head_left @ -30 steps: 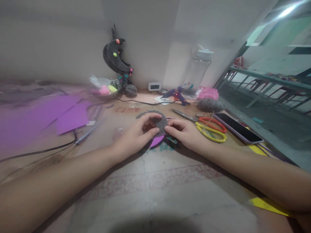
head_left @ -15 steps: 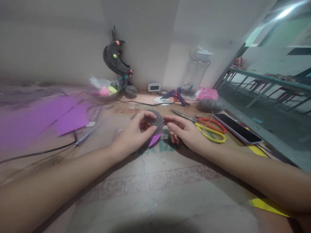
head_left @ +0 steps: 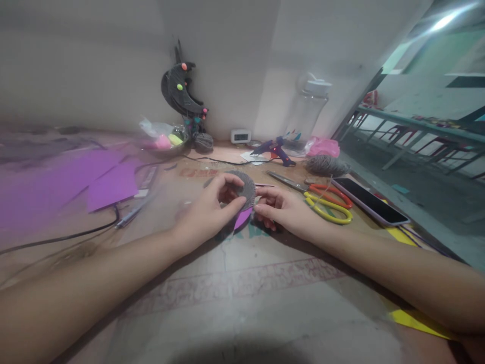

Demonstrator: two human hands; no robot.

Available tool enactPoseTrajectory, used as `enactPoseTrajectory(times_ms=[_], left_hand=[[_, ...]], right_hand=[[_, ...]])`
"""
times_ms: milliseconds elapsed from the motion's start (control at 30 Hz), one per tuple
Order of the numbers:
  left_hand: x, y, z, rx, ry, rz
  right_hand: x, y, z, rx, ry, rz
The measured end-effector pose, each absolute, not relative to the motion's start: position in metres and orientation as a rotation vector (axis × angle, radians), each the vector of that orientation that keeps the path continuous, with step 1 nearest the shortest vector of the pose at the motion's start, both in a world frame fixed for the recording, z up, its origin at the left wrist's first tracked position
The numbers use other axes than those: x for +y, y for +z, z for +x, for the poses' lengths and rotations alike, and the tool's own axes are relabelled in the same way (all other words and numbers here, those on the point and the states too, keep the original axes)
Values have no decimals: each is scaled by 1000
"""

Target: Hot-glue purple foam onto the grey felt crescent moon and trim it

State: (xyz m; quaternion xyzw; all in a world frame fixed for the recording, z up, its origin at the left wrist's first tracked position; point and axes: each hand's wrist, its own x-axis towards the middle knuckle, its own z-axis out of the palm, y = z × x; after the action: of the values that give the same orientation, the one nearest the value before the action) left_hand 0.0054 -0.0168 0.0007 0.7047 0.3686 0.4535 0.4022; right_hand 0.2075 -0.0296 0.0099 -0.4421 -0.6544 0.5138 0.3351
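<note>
My left hand point(head_left: 212, 207) grips a round grey yarn-covered disc point(head_left: 248, 189) between thumb and curled fingers. A purple piece point(head_left: 242, 218) sticks out below the disc's lower edge; whether it is attached cannot be seen. At the disc's right rim, my right hand point(head_left: 284, 207) has its thumb and index finger closing on the edge, the other fingers curled under. Just right of that hand lie scissors point(head_left: 329, 206) with orange and yellow handles.
Behind are a purple glue gun point(head_left: 278, 150), a grey yarn ball point(head_left: 328, 165), a clear bottle point(head_left: 306, 114) and a small digital clock point(head_left: 241, 136). A phone point(head_left: 369, 200) lies right. Purple sheets point(head_left: 111, 184) and a black cable point(head_left: 76, 237) lie left. A dark crescent ornament point(head_left: 178, 91) stands against the wall.
My right hand's thumb has moved left to the disc's rim and the fingers have drawn closer together. My left hand keeps its hold, and the purple piece has shifted slightly.
</note>
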Motion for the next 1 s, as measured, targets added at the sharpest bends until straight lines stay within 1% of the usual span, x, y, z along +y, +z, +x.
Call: enactPoseTrajectory(times_ms=[200,433,867,1000], left_hand=[[-17,1,4,956,1134,1827],[-16,1,5,923,1101,1855],[-16,3,5,905,1052,1751],[-17,6,7,894,1034,1680]], right_hand=[[-35,15,206,-1794,1140,-1269],[-33,13,208,-1818,1016,-1262],[-33,11,209,-1809,952,-1235],[-32,11,208,-1806,995,-1222]])
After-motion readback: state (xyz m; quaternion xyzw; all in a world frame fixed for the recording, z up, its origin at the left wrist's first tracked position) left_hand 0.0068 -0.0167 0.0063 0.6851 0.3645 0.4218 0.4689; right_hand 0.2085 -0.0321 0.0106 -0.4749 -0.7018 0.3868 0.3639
